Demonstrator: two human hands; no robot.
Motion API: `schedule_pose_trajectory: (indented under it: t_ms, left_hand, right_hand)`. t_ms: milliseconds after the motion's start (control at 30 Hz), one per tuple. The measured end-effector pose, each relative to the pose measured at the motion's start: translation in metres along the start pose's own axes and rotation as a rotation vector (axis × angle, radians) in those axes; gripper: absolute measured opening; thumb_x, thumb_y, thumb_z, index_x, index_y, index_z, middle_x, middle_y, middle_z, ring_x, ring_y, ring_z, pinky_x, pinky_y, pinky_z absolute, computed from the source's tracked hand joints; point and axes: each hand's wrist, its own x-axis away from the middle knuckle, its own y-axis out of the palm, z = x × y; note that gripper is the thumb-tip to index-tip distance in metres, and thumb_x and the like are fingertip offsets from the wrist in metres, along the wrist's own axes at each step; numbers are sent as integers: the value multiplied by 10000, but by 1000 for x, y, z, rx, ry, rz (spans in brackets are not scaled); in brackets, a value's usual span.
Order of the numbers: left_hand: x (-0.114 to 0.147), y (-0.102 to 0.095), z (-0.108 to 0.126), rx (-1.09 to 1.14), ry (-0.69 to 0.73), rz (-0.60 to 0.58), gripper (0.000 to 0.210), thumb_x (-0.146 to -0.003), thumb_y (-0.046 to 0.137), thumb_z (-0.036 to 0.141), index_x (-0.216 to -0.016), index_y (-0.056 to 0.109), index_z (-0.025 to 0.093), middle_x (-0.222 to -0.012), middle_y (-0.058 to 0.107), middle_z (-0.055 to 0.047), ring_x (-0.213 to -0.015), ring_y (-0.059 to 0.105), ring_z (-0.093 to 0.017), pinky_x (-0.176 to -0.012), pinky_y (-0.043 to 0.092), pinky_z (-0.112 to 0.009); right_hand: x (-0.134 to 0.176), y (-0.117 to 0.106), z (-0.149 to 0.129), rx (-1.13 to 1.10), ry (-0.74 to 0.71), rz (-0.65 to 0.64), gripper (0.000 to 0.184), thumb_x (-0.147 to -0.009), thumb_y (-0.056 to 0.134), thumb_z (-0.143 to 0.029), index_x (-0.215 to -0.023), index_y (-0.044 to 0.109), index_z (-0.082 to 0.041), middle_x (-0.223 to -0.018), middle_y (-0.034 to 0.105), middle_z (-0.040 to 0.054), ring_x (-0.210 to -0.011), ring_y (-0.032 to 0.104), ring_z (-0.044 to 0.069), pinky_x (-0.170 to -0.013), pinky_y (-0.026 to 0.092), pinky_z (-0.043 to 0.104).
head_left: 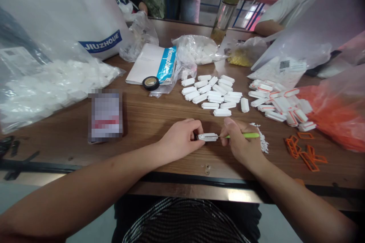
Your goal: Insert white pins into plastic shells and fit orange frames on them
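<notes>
My left hand (182,136) pinches one end of a white plastic connector housing (208,137) just above the table, near its front edge. Thumb and forefinger press on the housing, and a row of small dark openings shows along it. In my right hand (238,138) is a thin tool with a green handle (251,135), held like a pen. Its fine metal tip meets the housing's right end. Partly behind my right hand lies a heap of tiny white pieces (264,142). Several similar white housings (214,95) are spread beyond my hands.
Housings with orange strips (281,102) lie at the right, near orange frames (309,159) and a bag of orange parts (339,110). Left are a large bag of white parts (57,87) and a blurred-out flat object (105,115). Black tape (150,82) rests by a notebook (148,62).
</notes>
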Motion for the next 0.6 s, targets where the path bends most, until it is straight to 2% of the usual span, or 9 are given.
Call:
schedule_pose_trajectory:
  t_ms: [133,400,600]
  left_hand:
    - [0,0,0,6,1,-4,80,-763,671,244,-786,609,200,-748,551,20,-645,517,-122,-620,392,-276]
    - [0,0,-1,0,14,5,79,-761,676,239,-779,612,195,-747,550,26,-643,520,-115,-626,391,-275]
    - [-1,2,-2,23,4,12,123,-747,685,234,-764,572,192,-743,546,33,-612,509,-106,-597,381,-262]
  right_hand:
    - [-2,0,-5,81,18,17,496,-963,475,-334,-491,544,-196,-436,523,-23,-415,451,90,-476,379,247]
    - [1,-1,-1,43,-11,25,512,-974,459,-357,-497,541,-193,-448,525,-23,-428,464,88,-484,379,246]
    - [2,0,-3,141,-78,-39,488,-976,453,-306,-507,519,-190,-448,516,-33,-439,477,79,-502,380,234]
